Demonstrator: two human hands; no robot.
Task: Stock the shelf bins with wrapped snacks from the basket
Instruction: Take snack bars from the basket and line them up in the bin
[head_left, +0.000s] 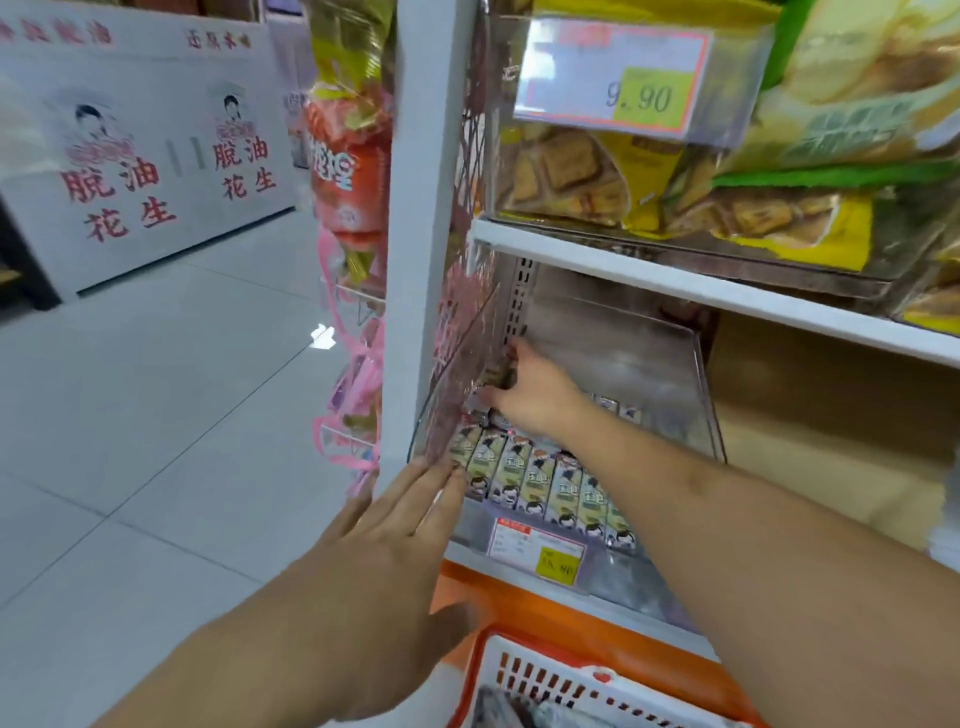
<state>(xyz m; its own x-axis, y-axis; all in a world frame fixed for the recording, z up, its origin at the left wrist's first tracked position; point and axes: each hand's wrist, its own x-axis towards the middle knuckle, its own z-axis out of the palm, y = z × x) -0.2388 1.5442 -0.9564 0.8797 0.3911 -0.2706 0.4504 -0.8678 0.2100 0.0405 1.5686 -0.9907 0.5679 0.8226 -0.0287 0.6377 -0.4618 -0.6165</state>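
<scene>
Inside a clear shelf bin (696, 395), the right hand (535, 395) reaches to the back left corner, fingers curled around a small wrapped snack (500, 375). Rows of wrapped snacks (540, 483) stand packed along the bin's front. The left hand (384, 540) lies flat, fingers straight against the bin's left wall. Below sits the orange and white basket (550, 675). Yellow biscuit bags (582, 176) fill the shelf above; a white post (421, 218) stands left.
</scene>
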